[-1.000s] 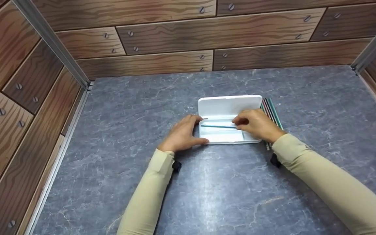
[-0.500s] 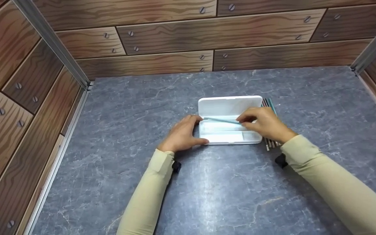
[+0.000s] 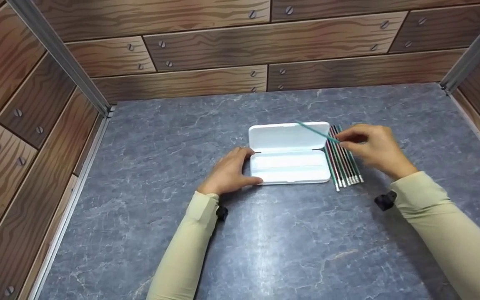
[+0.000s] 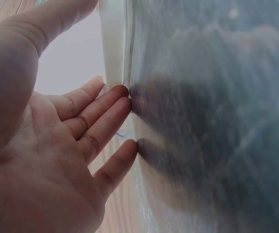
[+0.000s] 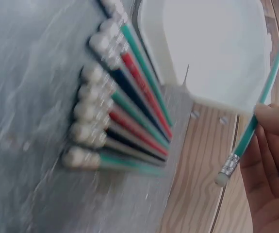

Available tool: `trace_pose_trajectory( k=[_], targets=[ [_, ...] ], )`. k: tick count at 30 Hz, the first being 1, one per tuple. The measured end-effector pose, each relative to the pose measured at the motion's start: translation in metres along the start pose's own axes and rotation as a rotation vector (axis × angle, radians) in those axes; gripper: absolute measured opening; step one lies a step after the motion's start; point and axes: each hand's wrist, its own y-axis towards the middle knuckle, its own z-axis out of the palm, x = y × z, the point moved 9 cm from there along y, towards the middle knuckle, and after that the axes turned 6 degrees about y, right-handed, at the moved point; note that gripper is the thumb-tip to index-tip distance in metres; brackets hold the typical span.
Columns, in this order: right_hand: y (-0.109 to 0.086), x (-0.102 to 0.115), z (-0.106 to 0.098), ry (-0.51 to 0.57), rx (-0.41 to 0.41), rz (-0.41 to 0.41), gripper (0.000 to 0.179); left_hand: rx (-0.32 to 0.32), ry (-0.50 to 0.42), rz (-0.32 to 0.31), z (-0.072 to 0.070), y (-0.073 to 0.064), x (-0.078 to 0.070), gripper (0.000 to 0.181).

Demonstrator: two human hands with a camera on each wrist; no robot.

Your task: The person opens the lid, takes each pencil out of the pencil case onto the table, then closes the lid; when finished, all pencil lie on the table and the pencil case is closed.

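A white pencil case (image 3: 290,177) lies open on the table with its lid (image 3: 281,137) raised at the back. My left hand (image 3: 231,171) rests at its left end, thumb at the front corner and fingertips near the hinge. In the left wrist view those fingers are nearly straight, touching the tabletop beside the case. My right hand (image 3: 373,146) pinches a green pencil (image 5: 248,131) near its eraser end, in the air to the right of the case. In the head view its far end overlaps the lid. Below it lies a row of pencils (image 3: 346,166).
The row holds several green, red and dark pencils, their white erasers toward me, close along the case's right side. Wood-patterned walls (image 3: 206,50) enclose the grey marbled tabletop (image 3: 173,137) at the back and sides.
My right hand has moved right and up out of the case, carrying the green pencil with it. The pencil row shows more fully. My left hand stays at the case's left end.
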Motion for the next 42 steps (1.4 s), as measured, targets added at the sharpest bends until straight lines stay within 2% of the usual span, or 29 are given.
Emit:
trace_pose_trajectory(
  k=[9, 19, 27, 32, 42],
  targets=[
    [-0.016, -0.025, -0.027, -0.062, -0.189, 0.08, 0.018, 0.014, -0.003, -0.007, 0.001, 0.0, -0.001, 0.082],
    [-0.03, -0.051, -0.029, -0.162, -0.264, 0.233, 0.022, 0.017, -0.006, -0.015, 0.001, 0.0, 0.0, 0.081],
    [-0.032, -0.058, -0.024, -0.202, -0.237, 0.292, 0.025, 0.013, -0.001, -0.014, 0.0, -0.001, -0.001, 0.082],
    [-0.035, -0.068, -0.015, -0.208, -0.174, 0.331, 0.024, 0.015, -0.001, -0.012, 0.001, -0.001, 0.0, 0.083],
    [-0.035, -0.076, -0.004, -0.15, -0.072, 0.432, 0.028, -0.001, 0.002, 0.015, 0.0, 0.0, -0.002, 0.082]
  ],
)
